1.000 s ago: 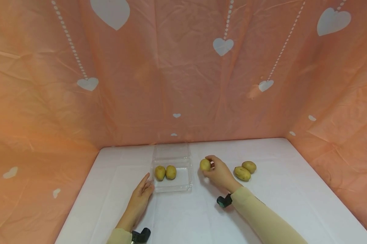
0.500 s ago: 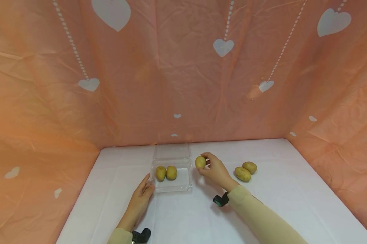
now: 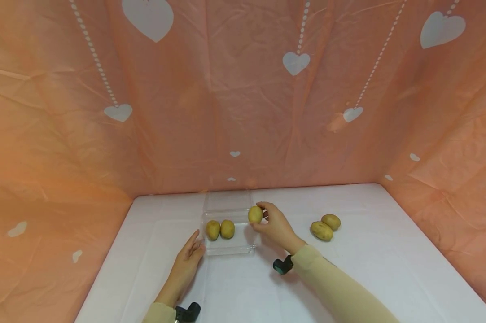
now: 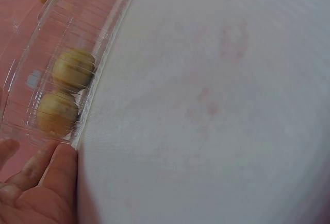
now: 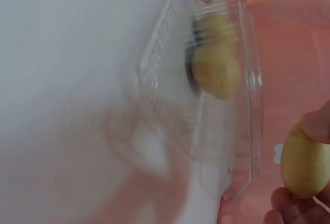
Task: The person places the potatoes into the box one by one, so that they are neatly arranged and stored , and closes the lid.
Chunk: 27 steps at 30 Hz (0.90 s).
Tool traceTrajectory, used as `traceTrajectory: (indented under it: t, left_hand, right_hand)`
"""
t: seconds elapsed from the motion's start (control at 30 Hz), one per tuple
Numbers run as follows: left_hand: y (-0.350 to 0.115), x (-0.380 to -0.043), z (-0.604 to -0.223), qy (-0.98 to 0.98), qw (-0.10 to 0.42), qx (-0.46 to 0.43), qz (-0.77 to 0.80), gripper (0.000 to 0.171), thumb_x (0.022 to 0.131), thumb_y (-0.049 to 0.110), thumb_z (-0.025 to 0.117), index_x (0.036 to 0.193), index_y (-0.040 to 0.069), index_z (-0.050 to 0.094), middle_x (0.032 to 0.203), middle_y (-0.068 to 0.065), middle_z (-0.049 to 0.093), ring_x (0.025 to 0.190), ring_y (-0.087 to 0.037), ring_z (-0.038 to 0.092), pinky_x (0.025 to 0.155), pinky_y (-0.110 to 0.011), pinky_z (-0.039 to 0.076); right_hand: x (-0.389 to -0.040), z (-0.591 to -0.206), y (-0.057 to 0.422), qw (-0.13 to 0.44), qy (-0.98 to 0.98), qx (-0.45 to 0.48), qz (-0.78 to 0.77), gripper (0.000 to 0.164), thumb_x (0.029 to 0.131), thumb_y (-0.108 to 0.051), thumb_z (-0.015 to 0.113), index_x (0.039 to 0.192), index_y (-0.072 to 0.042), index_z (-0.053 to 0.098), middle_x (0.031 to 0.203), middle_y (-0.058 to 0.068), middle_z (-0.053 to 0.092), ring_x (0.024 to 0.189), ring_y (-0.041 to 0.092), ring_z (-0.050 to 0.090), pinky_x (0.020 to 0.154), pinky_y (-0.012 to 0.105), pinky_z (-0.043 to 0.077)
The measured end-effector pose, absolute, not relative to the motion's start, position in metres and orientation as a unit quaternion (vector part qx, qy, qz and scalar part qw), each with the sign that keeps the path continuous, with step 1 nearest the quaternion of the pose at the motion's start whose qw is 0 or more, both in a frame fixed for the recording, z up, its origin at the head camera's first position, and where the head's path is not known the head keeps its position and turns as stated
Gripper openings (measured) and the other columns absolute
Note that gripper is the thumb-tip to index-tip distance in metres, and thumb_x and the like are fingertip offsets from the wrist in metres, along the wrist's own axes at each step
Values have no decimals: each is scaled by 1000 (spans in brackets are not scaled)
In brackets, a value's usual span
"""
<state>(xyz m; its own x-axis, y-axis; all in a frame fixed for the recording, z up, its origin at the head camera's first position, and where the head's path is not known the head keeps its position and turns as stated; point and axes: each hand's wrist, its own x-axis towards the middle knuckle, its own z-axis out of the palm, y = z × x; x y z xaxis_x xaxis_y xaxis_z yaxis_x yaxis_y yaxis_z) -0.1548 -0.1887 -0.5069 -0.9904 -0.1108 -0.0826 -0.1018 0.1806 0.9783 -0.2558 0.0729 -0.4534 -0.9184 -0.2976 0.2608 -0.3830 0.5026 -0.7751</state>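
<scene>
Potato (image 3: pixel 255 215) pinched by right hand (image 3: pixel 279 229) has neared clear box (image 3: pixel 230 250); relaxed left hand (image 3: pixel 188 258) touches its side

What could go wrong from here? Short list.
1. The right hand pinches a rounded potato off the table; it might slip and drop.
2. That potato is near the right side of the clear container; it or the hand might catch the rim and shift the container, though the left hand touches its other side.
3. The two potatoes inside sit loose, so a knock could roll them.
</scene>
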Motion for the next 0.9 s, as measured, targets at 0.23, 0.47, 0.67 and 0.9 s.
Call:
traceTrajectory:
  t: [0.23, 0.47, 0.67, 0.9]
  left_hand:
    - [-189, -155, -507, -769, 6, 70, -636, 59, 100, 19, 53, 153, 16, 28, 142, -23, 45, 133, -34, 40, 109, -49, 32]
    - [-188, -154, -506, -767, 5, 69, -638, 59, 101, 19, 53, 154, 17, 27, 143, -24, 43, 133, -34, 39, 109, -49, 32]
    - [-188, -153, -505, -763, -2, 62, -644, 60, 101, 21, 53, 154, 17, 26, 146, -25, 39, 135, -35, 36, 110, -49, 31]
    - [-189, -154, -506, -764, 6, 66, -642, 59, 101, 19, 53, 154, 16, 27, 145, -25, 41, 134, -34, 38, 109, -48, 32]
  right_hand:
    - [-255, -455, 63, 33, -868, 200, 454, 61, 76, -18, 80, 129, 0, 54, 114, 11, 58, 94, 29, 57, 80, 37, 50]
    - [-257, -460, 57, 30, -870, 204, 448, 60, 76, -17, 81, 127, 0, 55, 113, 10, 59, 93, 24, 57, 81, 37, 50]
    - [-257, -463, 55, 28, -869, 213, 445, 59, 77, -17, 80, 127, 0, 54, 113, 9, 59, 94, 23, 56, 81, 37, 50]
    - [-255, -465, 52, 40, -866, 234, 440, 55, 76, -15, 80, 123, 0, 56, 112, 8, 59, 96, 23, 56, 85, 39, 48]
